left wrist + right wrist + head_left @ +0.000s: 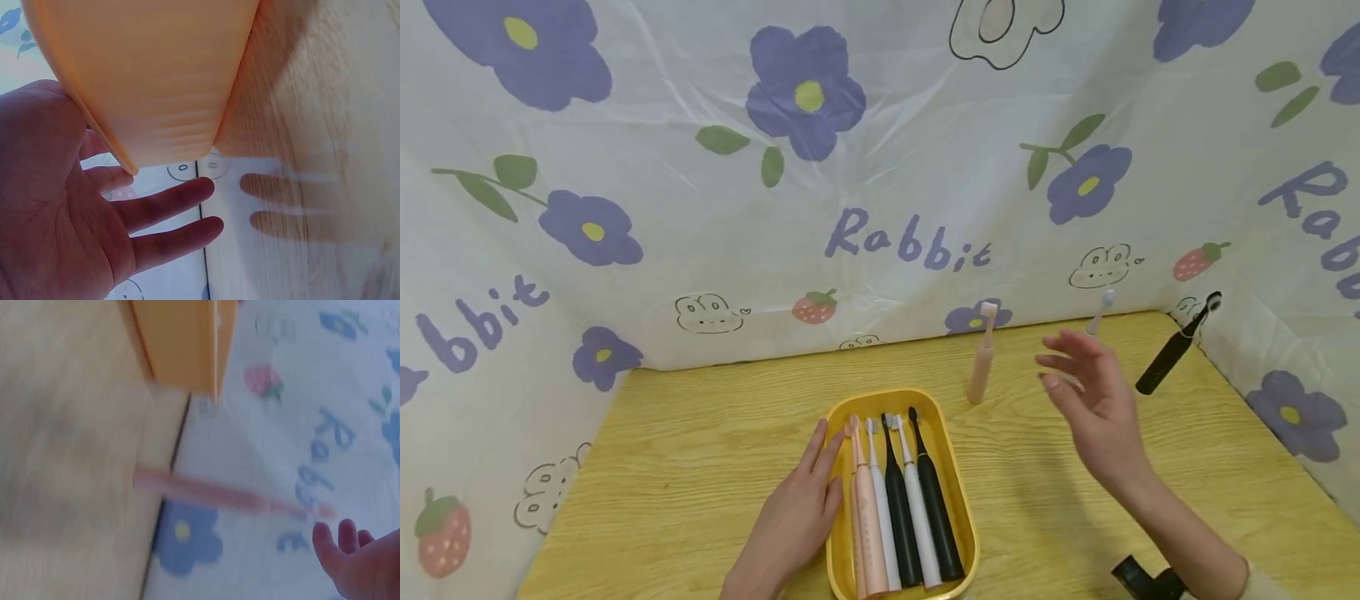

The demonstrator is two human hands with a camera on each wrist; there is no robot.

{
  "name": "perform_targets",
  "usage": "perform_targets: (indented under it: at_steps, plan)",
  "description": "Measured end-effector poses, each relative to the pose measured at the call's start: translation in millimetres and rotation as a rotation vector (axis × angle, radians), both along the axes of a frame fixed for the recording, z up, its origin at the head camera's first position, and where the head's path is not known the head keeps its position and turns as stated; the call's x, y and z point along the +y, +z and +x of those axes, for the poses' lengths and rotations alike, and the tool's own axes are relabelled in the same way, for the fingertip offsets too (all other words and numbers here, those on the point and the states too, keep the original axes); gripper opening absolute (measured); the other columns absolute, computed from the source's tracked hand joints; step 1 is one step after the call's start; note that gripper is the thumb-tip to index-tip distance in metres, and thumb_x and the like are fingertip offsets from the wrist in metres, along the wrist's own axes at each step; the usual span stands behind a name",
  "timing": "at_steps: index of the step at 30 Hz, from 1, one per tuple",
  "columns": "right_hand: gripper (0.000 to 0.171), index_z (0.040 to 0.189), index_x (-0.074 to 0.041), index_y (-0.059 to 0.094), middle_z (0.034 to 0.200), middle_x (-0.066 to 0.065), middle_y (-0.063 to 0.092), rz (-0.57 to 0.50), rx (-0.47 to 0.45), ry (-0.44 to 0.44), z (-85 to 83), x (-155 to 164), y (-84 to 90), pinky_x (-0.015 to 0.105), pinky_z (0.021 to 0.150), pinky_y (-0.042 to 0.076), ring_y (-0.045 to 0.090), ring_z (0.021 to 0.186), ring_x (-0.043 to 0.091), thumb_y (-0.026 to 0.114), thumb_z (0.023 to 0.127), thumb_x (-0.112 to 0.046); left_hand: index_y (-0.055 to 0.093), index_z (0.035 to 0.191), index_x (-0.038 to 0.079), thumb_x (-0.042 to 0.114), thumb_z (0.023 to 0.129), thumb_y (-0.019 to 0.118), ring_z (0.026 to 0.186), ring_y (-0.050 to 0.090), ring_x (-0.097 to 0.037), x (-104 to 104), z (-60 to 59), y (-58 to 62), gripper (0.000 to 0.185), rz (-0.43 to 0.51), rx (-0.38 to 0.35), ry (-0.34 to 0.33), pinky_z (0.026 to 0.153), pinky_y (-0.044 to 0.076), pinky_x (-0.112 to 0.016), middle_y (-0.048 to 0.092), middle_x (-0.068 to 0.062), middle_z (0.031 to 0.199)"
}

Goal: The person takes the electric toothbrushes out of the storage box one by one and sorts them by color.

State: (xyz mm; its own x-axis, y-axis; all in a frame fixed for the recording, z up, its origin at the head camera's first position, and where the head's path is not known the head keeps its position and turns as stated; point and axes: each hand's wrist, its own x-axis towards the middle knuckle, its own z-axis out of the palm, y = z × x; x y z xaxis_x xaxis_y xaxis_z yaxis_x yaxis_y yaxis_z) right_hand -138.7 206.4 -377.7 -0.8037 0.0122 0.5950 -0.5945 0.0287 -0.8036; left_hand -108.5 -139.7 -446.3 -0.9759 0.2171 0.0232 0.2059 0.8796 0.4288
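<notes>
A yellow tray (838, 417) lies on the wooden table and holds several electric toothbrushes (898, 508) side by side, in pink, white and black. My left hand (808, 492) rests against the tray's left rim with straight fingers; the left wrist view shows the open palm (94, 219) beside the tray wall (156, 75). My right hand (1075, 375) hovers open above the table and holds nothing. A pink toothbrush (981, 367) stands upright left of it. A white toothbrush (1103, 308) stands behind its fingers. A black toothbrush (1172, 350) tilts towards the right wall.
A flower-printed plastic sheet (880, 167) closes off the back and both sides of the table (700, 467). A black object (1146, 579) shows by my right forearm at the bottom edge. The right wrist view is blurred; it shows the tray (181, 344) and the pink toothbrush (219, 494).
</notes>
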Motion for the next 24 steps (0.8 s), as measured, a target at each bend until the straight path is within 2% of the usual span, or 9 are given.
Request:
perform_targets:
  at_steps: [3, 6, 10, 14, 19, 24]
  plan:
    - [0.05, 0.146, 0.001, 0.046, 0.135, 0.007, 0.06, 0.025, -0.116, 0.102, 8.3, -25.4, -9.5, 0.027, 0.093, 0.055, 0.063, 0.116, 0.018, 0.05, 0.099, 0.017, 0.038, 0.16, 0.013, 0.018, 0.105, 0.055, 0.113, 0.066, -0.032, 0.0, -0.3, -0.2, 0.058, 0.005, 0.0, 0.001, 0.086, 0.057, -0.048, 0.024, -0.013, 0.168]
    - [0.046, 0.148, 0.008, 0.04, 0.137, 0.015, 0.059, 0.003, -0.263, 0.231, 15.9, -44.4, -21.0, 0.034, 0.092, 0.057, 0.065, 0.116, 0.018, 0.051, 0.102, 0.008, 0.037, 0.161, 0.013, 0.019, 0.105, 0.055, 0.115, 0.065, -0.032, -0.1, -0.4, -0.4, 0.058, 0.009, -0.003, 0.002, 0.088, 0.057, -0.049, 0.023, -0.012, 0.168]
    - [0.05, 0.151, 0.013, 0.03, 0.141, 0.025, 0.054, -0.096, -0.557, 0.425, 24.1, -62.7, -31.4, 0.039, 0.096, 0.055, 0.064, 0.118, 0.021, 0.047, 0.11, -0.01, 0.037, 0.16, 0.012, 0.019, 0.106, 0.055, 0.116, 0.064, -0.033, -0.1, -0.5, -0.6, 0.058, 0.014, -0.002, -0.001, 0.088, 0.057, -0.049, 0.022, -0.012, 0.169]
    - [0.06, 0.155, 0.011, 0.023, 0.144, 0.024, 0.051, -0.201, -0.815, 0.582, 26.5, -78.8, -36.6, 0.043, 0.099, 0.054, 0.063, 0.121, 0.026, 0.043, 0.112, -0.026, 0.037, 0.161, 0.013, 0.019, 0.106, 0.054, 0.119, 0.064, -0.034, 0.1, -0.5, -0.1, 0.058, 0.016, -0.008, 0.002, 0.091, 0.056, -0.05, 0.022, -0.012, 0.169]
    - [0.069, 0.158, 0.009, 0.017, 0.149, 0.03, 0.046, -0.19, -1.003, 0.653, 21.7, -100.7, -39.8, 0.047, 0.099, 0.054, 0.059, 0.125, 0.033, 0.043, 0.111, -0.034, 0.037, 0.161, 0.014, 0.02, 0.106, 0.054, 0.123, 0.061, -0.035, 0.1, -1.1, 1.3, 0.058, 0.021, -0.031, 0.013, 0.096, 0.053, -0.053, 0.022, -0.01, 0.169]
    - [0.07, 0.157, 0.009, 0.018, 0.149, 0.033, 0.043, -0.162, -1.083, 0.644, 17.2, -118.4, -48.4, 0.051, 0.098, 0.053, 0.053, 0.131, 0.042, 0.043, 0.11, -0.036, 0.037, 0.161, 0.013, 0.02, 0.106, 0.054, 0.122, 0.061, -0.036, -1.2, -1.5, 0.1, 0.058, 0.023, -0.034, 0.006, 0.096, 0.053, -0.053, 0.021, -0.011, 0.169]
